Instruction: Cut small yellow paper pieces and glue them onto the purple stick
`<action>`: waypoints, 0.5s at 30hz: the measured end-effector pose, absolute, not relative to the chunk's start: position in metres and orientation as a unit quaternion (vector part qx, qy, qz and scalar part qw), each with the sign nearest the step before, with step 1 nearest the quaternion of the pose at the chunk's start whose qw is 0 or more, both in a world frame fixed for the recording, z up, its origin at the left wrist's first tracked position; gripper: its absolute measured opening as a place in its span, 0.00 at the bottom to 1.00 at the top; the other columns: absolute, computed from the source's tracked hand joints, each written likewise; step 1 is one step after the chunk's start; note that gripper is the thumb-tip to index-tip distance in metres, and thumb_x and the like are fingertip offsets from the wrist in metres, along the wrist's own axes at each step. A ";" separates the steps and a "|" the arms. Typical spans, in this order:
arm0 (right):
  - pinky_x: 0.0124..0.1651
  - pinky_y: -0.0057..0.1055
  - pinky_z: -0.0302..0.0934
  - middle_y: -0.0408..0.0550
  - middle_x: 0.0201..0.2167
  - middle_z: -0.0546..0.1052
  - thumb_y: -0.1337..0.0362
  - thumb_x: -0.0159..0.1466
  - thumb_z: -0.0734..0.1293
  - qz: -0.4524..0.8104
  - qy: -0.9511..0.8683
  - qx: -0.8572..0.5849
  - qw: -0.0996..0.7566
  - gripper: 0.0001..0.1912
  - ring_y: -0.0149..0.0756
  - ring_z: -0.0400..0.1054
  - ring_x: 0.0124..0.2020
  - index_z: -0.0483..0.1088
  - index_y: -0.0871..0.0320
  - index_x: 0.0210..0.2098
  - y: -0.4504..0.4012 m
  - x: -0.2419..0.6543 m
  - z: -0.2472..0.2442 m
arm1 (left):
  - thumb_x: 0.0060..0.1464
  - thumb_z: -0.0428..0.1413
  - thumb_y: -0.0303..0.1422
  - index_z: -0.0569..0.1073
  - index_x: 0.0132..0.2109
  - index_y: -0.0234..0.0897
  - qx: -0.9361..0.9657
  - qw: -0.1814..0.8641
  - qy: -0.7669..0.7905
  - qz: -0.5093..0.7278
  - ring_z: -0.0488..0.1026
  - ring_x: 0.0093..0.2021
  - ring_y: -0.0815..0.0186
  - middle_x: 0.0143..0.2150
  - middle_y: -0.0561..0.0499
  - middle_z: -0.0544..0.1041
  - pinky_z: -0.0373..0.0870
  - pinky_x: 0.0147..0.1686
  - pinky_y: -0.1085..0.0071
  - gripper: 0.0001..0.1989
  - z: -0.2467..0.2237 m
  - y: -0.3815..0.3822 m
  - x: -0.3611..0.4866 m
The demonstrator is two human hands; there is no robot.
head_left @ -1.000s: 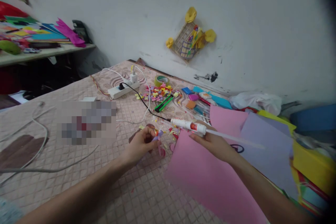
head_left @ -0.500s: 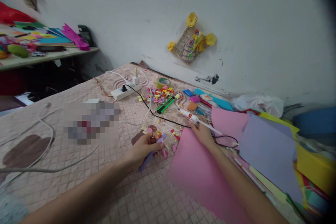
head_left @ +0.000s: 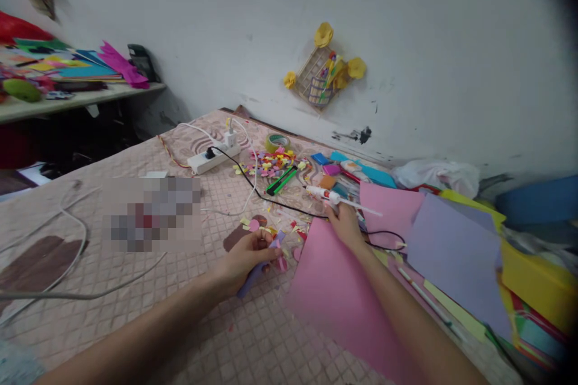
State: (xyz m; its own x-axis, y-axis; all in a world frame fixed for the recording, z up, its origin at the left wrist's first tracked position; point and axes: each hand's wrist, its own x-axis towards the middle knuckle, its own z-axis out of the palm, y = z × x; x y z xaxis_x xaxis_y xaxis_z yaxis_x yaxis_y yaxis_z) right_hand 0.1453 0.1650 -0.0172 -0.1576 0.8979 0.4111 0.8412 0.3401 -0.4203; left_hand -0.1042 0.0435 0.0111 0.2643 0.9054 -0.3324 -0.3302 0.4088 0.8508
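My left hand (head_left: 250, 257) pinches a purple paper strip (head_left: 251, 280) that slants down toward me. A small pink paper piece (head_left: 280, 258) shows at the fingertips, against the strip. To the right, my right hand (head_left: 347, 225) is closed around a white hot glue gun (head_left: 323, 194), its nozzle pointing left. A glue stick (head_left: 363, 208) juts from the gun's back end, and the gun's grip is hidden by the fingers. Under the right wrist lies a large pink sheet (head_left: 336, 301). Paper scraps (head_left: 254, 225) are scattered just beyond my left hand.
A green cutter (head_left: 282, 180), a heap of small paper pieces (head_left: 266, 162) and a tape roll (head_left: 277, 143) lie farther back. The black cord runs to a white power strip (head_left: 213, 159). Purple sheets (head_left: 454, 258) are stacked at right. A pixelated patch covers something at left.
The view has shifted slightly, so the scene sits a little more to the left. Both hands keep the same holds, with hardly any movement over the table.
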 end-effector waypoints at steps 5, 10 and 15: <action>0.49 0.43 0.57 0.54 0.46 0.71 0.61 0.61 0.59 0.058 -0.792 -0.528 0.300 0.18 0.45 0.63 0.48 0.63 0.58 0.50 0.154 0.145 -0.016 | 0.37 0.65 0.34 0.63 0.30 0.36 0.336 0.716 0.439 0.426 0.64 0.22 0.77 0.26 0.57 0.67 0.62 0.20 0.80 0.18 0.013 0.043 -0.104; 0.52 0.44 0.55 0.53 0.49 0.68 0.68 0.57 0.61 0.089 -0.829 -0.497 0.239 0.22 0.45 0.61 0.51 0.62 0.57 0.52 0.152 0.154 -0.015 | 0.38 0.65 0.33 0.64 0.31 0.35 0.336 0.716 0.438 0.427 0.64 0.22 0.76 0.25 0.58 0.68 0.61 0.20 0.80 0.16 0.012 0.043 -0.104; 0.57 0.45 0.52 0.52 0.51 0.65 0.71 0.58 0.59 0.085 -0.824 -0.490 0.272 0.20 0.44 0.56 0.55 0.64 0.56 0.50 0.126 0.153 0.018 | 0.37 0.65 0.33 0.65 0.31 0.34 0.323 0.718 0.438 0.433 0.65 0.24 0.76 0.26 0.56 0.68 0.61 0.21 0.80 0.17 0.017 0.042 -0.103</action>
State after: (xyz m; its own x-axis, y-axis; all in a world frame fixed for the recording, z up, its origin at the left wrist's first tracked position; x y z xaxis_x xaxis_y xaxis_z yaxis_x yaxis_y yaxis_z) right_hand 0.1530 0.1262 0.0176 -0.3723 0.8531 0.3656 0.7611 0.5061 -0.4058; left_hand -0.1032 0.0422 0.0170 0.2402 0.9058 -0.3489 -0.3390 0.4151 0.8443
